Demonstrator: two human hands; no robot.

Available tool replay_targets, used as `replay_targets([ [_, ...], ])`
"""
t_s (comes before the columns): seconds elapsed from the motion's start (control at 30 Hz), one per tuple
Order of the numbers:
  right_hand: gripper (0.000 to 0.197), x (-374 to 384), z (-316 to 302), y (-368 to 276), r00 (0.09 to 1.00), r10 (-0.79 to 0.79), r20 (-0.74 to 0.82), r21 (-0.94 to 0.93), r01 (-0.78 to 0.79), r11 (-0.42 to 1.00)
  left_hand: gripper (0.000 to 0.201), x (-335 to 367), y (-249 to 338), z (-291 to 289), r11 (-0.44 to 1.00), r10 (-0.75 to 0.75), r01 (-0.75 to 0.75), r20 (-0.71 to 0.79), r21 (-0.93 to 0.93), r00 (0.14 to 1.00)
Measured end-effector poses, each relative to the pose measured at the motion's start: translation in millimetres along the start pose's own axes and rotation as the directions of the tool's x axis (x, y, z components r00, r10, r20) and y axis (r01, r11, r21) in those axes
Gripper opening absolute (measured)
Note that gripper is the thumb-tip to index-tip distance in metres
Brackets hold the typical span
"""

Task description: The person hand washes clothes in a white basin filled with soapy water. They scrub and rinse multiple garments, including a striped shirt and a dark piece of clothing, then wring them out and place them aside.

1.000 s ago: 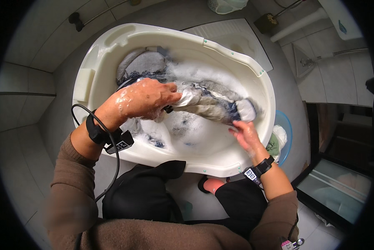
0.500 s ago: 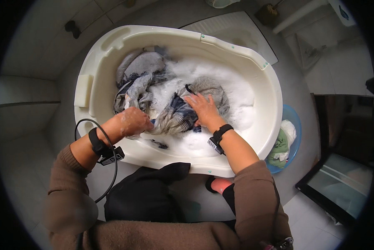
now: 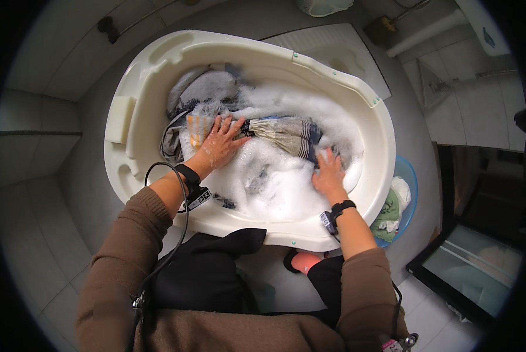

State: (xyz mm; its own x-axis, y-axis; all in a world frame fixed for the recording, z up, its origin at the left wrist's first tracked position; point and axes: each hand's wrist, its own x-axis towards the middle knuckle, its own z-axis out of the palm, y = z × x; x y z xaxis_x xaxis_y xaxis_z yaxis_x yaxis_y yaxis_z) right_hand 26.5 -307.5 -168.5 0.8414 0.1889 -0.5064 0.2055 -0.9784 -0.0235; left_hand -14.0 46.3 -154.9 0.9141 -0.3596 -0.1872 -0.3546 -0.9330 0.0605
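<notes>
A cream plastic tub holds wet clothes under white foam. My left hand presses down with fingers spread, beside an orange-and-white striped cloth and the gathered end of a beige garment with dark stripes. That garment stretches right across the foam toward my right hand. There my right hand lies open at its dark end, its fingertips partly in suds. A grey garment is bunched at the tub's far left. Foam hides the lower parts of the clothes.
On the tub's left rim rests a pale rectangular block. A blue basin with green and white cloths stands on the floor at the right. Behind the tub is a white ribbed floor tray. A dark-framed glass panel lies at the lower right.
My left hand has moved right and farther away, opening from a closed grip. My right hand has moved right and nearer. The striped garment now lies stretched sideways, and the orange-striped cloth shows.
</notes>
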Motion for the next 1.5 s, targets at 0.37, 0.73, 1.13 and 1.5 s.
replay_targets([
  [0.37, 0.076, 57.2, 47.3, 6.0, 0.933, 0.33, -0.146, 0.585, -0.188, 0.789, 0.055, 11.7, 52.2, -3.8, 0.082, -0.209, 0.459, 0.435, -0.885, 0.876],
  [0.73, 0.038, -40.0, -90.2, -155.7, 0.753, -0.277, -0.597, 0.652, 0.656, 0.379, 0.059, 39.9, 50.0, -9.7, -0.902, 0.006, 0.188, 0.424, -0.39, 0.906],
  [1.13, 0.058, 68.0, -28.4, -63.0, 0.96, -0.035, -0.277, 0.365, 0.139, 0.921, 0.028, 23.4, 83.7, 1.4, -0.697, -0.127, 0.301, 0.525, -0.651, 0.841],
  [1.5, 0.068, 51.6, 15.6, -116.5, 0.995, -0.031, -0.094, 0.825, 0.095, 0.557, 0.097, 13.7, 53.2, -12.2, -0.923, 0.019, 0.279, 0.694, -0.264, 0.719],
])
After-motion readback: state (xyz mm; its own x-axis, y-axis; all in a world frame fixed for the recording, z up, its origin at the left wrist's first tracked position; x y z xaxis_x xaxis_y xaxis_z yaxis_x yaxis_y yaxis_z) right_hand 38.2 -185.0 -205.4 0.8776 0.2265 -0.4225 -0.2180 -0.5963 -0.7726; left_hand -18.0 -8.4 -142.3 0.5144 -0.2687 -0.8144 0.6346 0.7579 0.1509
